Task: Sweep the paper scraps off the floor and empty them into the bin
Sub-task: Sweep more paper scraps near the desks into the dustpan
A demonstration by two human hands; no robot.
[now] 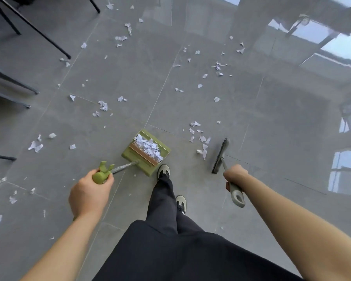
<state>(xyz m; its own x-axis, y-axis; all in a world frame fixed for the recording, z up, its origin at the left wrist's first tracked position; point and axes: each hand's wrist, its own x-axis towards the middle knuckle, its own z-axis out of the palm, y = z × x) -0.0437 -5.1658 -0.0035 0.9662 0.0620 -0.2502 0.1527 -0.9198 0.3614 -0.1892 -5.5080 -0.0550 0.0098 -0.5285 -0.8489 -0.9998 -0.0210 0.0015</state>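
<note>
My left hand grips the green handle of a long-handled green dustpan, which stands on the grey floor just ahead of my left shoe and holds a heap of white paper scraps. My right hand grips the grey handle of a broom; its dark bristle head rests on the floor to the right of the pan. A small cluster of scraps lies between pan and broom. Many more scraps are scattered over the tiles ahead and to the left. No bin is in view.
Black chair legs stand at the upper left, and grey furniture feet reach in from the left edge. My shoes and dark trousers fill the bottom centre. The glossy floor at the right reflects windows.
</note>
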